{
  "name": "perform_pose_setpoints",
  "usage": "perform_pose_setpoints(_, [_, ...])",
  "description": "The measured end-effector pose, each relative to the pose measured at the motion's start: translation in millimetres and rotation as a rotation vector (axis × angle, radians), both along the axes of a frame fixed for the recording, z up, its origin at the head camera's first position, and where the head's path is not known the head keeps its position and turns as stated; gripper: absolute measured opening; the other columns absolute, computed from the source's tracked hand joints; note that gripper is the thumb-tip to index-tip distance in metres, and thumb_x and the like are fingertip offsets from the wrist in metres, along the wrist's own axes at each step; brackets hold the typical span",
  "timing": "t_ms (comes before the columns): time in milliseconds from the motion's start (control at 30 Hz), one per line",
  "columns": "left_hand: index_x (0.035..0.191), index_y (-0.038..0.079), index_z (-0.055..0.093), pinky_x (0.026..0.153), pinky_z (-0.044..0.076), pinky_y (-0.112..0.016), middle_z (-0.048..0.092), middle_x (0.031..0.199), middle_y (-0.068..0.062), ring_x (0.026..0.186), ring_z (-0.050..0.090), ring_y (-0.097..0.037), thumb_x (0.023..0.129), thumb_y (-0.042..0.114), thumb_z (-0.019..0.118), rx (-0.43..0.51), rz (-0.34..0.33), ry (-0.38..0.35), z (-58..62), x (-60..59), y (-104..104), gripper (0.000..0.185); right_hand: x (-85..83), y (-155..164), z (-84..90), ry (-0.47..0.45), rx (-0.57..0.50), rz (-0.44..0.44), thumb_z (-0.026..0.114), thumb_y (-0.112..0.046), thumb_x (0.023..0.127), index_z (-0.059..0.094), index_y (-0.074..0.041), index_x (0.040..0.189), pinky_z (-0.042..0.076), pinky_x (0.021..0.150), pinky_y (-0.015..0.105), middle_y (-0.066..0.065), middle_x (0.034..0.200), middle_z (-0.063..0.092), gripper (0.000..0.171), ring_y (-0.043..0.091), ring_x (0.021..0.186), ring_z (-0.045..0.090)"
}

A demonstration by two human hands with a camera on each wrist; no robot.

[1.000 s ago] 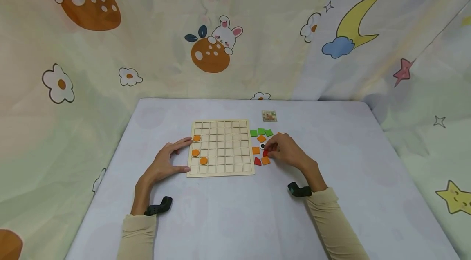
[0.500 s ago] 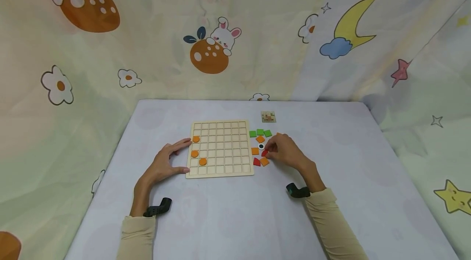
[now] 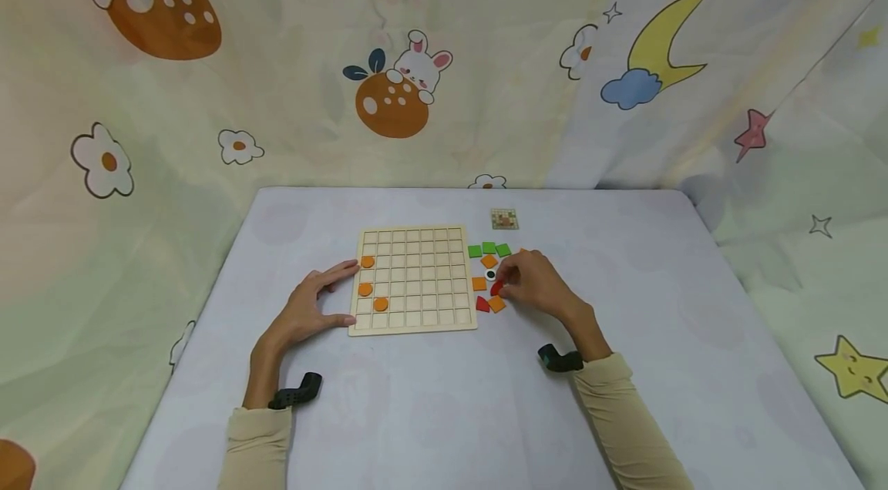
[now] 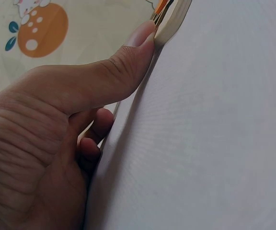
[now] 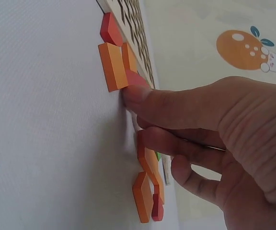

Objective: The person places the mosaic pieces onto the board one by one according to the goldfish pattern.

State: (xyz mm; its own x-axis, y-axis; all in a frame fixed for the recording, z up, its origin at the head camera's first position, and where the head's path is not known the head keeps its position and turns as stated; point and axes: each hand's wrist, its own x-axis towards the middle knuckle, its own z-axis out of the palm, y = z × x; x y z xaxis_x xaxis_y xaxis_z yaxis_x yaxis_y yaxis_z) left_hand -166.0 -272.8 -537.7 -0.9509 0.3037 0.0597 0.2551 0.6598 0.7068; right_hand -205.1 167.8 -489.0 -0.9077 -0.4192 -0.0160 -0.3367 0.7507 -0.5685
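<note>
The pale wooden grid board (image 3: pixel 426 274) lies on the table in the head view. Three orange discs (image 3: pixel 381 304) sit in cells near its left side. My left hand (image 3: pixel 305 309) touches the left edge, thumb and index finger spread apart; the left wrist view has the thumb (image 4: pixel 135 52) on the board's rim. To the right of the board, my right hand (image 3: pixel 537 286) pinches a red curved-edge piece (image 3: pixel 496 288) between thumb and fingers, low over the table. The thumb covers part of that red piece (image 5: pixel 137 79) in the right wrist view.
Around the right hand lie green squares (image 3: pixel 489 247), orange squares (image 3: pixel 479 284), another red piece (image 3: pixel 482 304) and a white piece with a black dot (image 3: pixel 490 274). A small pattern card (image 3: pixel 504 219) lies beyond them. A printed cloth (image 3: pixel 291 74) hangs behind the table.
My right fingers have shifted slightly, so the white dotted piece, partly covered earlier, now shows whole. The left hand and the board stay as they were; the head view has drifted a little.
</note>
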Motion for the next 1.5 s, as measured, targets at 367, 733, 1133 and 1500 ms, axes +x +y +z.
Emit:
perform_pose_setpoints(367, [0.151,0.034,0.046,0.088,0.033,-0.035,0.037,0.163,0.013,0.098,0.040,-0.012,0.067,0.050,0.091,-0.015,0.009,-0.003,-1.4,2.6,-1.3,0.096,-2.3,0.9,-5.4,-0.025,-0.083,0.061,0.079,-0.003,0.083,0.074,-0.012,0.090,0.052,0.072,0.028,-0.006,0.081,0.070,0.013,0.013,0.076,0.060])
perform_pose_setpoints(733, [0.151,0.034,0.046,0.086,0.032,-0.034,0.037,0.162,0.013,0.097,0.039,-0.012,0.067,0.050,0.091,-0.017,0.002,-0.003,-1.4,0.2,0.3,0.096,-0.8,1.7,-5.7,0.022,-0.109,0.033,0.081,-0.006,0.082,0.077,-0.015,0.089,0.049,0.074,0.030,-0.007,0.082,0.071,0.013,0.015,0.078,0.057])
perform_pose_setpoints(1133, [0.151,0.035,0.045,0.088,0.032,-0.036,0.037,0.163,0.013,0.098,0.040,-0.013,0.067,0.048,0.091,-0.009,-0.005,0.000,1.2,-5.6,-0.4,0.097,-5.2,1.2,-2.5,0.002,-0.188,0.061,0.076,-0.005,0.088,0.073,-0.010,0.097,0.054,0.077,0.030,-0.002,0.092,0.074,0.011,0.013,0.083,0.065])
perform_pose_setpoints(1500, [0.151,0.035,0.046,0.087,0.032,-0.036,0.037,0.163,0.013,0.098,0.040,-0.012,0.066,0.049,0.092,-0.015,-0.003,-0.003,-2.0,-4.5,-1.1,0.098,-4.3,-0.7,-4.9,0.039,-0.257,0.035,0.068,-0.004,0.091,0.075,-0.009,0.114,0.050,0.072,0.029,-0.002,0.097,0.076,0.024,0.016,0.080,0.059])
